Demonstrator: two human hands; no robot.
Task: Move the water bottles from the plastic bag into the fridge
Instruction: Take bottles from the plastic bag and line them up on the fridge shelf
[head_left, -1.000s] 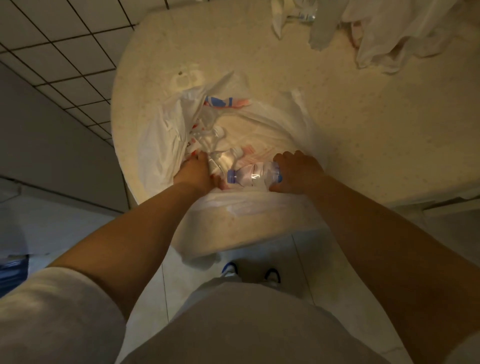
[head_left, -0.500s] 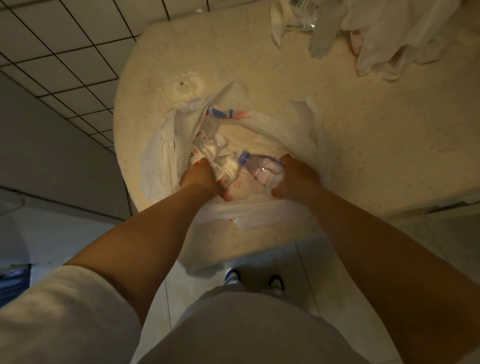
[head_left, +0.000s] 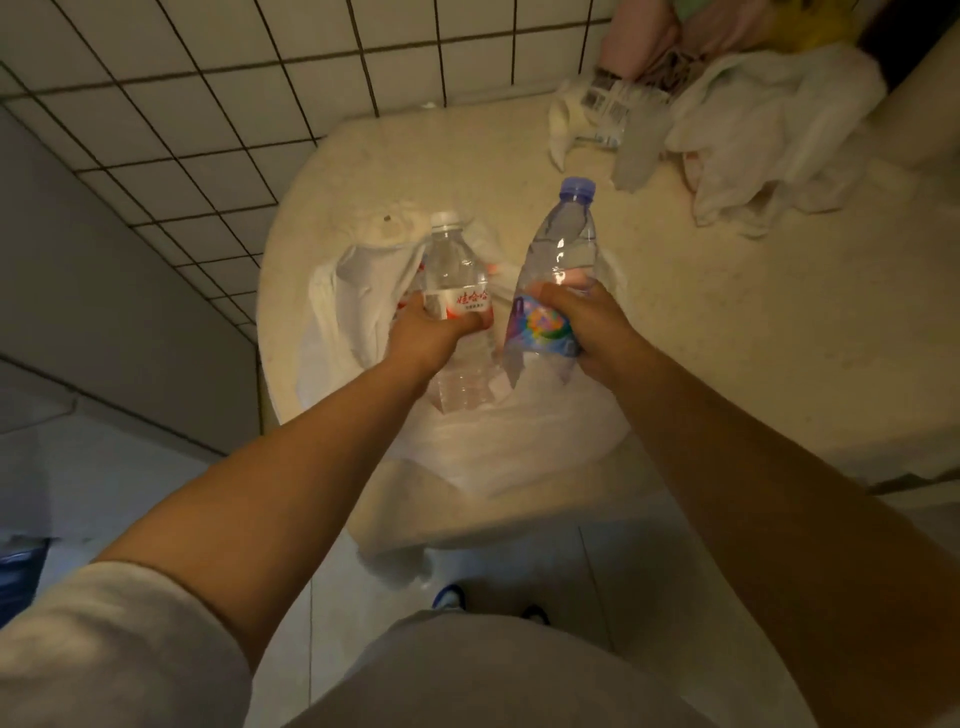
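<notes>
My left hand (head_left: 434, 332) grips a clear water bottle with a white cap and a red-and-white label (head_left: 454, 270) around its middle. My right hand (head_left: 587, 325) grips a second clear bottle with a blue cap and a colourful label (head_left: 563, 244). Both bottles are held upright above the white plastic bag (head_left: 348, 312), which lies open on the rounded end of the beige counter (head_left: 753, 338). I cannot tell whether anything is left inside the bag. No fridge is in view.
At the counter's far right lie crumpled white bags and cloths (head_left: 769, 130) with another clear bottle (head_left: 613, 109) among them. A tiled wall (head_left: 208, 104) runs behind and to the left. Pale floor tiles and my shoes (head_left: 452, 597) are below.
Both hands have come up out of the bag, each lifting a bottle upright. Earlier the bottles lay inside the bag under my hands. The camera has tilted up toward the wall.
</notes>
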